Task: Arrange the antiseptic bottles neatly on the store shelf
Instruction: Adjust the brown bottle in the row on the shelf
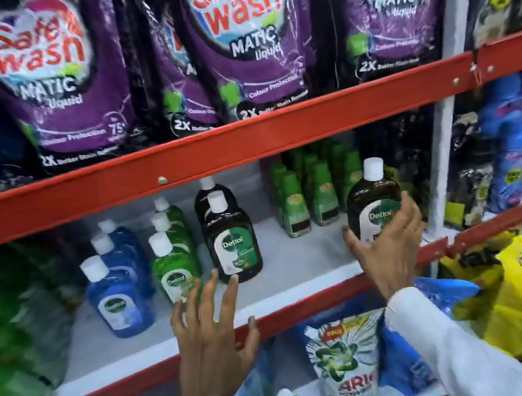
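- White middle shelf [301, 281]: row of blue plastic bottles [118, 301] leftmost, row of green plastic bottles [174, 274] just right of it, then dark brown Dettol bottles [234, 243] (one behind another)
- Another dark brown bottle [374, 203] farther right, before the small green bottles [307, 193]

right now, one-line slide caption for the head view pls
Right hand grips a brown Dettol bottle on the shelf; left hand open.

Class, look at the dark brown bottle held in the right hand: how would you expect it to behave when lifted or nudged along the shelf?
The brown bottle looks full of dark liquid, so it probably feels fairly heavy for its size. It is tall with a narrow white cap, so a push near the top may tip it. Its glossy sides look smooth, perhaps slippery; the right hand wraps its lower half.
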A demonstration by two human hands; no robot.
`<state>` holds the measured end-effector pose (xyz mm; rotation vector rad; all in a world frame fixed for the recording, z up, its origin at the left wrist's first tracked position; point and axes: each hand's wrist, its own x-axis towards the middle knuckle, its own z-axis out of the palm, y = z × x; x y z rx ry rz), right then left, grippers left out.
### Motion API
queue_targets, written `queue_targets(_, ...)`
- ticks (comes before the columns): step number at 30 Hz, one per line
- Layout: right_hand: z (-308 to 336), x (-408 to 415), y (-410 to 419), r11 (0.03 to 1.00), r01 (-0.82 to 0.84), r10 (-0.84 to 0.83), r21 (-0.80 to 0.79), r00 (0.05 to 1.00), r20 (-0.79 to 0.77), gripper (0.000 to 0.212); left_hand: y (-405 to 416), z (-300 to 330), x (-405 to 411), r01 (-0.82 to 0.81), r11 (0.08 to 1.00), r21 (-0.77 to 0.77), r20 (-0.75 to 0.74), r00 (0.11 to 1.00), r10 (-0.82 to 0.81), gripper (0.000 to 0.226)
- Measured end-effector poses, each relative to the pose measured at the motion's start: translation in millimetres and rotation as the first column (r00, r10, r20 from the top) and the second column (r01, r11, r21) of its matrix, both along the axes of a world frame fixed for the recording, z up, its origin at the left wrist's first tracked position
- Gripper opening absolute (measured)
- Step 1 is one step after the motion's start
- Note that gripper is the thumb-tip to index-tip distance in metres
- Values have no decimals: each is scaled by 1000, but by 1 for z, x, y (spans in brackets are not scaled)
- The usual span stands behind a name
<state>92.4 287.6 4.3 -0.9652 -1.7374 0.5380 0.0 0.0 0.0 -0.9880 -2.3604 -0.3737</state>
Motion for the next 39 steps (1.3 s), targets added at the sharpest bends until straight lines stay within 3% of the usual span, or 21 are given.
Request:
queue_targets(3,-3,-10,9,978,-30,28,-204,1000,-14,122,-8,-23,-8,-41,998,-43,88,995,45,66)
queue_targets(6,-5,-18,13,962,-51,39,-269,998,-47,122,-21,-47,-9,-72,994,-88,136,987,83,65)
queue_targets(12,-2,-22,-5,969,-77,59,-236,995,-85,113,-39,-62,-8,-87,993,-76,133,986,96,56)
queue_targets(17,14,-41,-71,955,-242,217,-174,965,-149,106,-51,-62,-12,-98,990,-96,158,981,113,56)
queue_targets(21,24,-67,-120,916,-341,324,-212,939,-113,97,-61,-62,-14,-64,993,-98,207,975,83,53)
queue_targets(25,27,-89,-156,888,-406,393,-217,914,-100,103,-66,-58,-13,-30,996,-85,249,967,51,53)
queue_targets(39,2,-99,-175,906,-354,372,-232,927,39,116,-69,-60,-14,60,997,-51,259,965,-45,58)
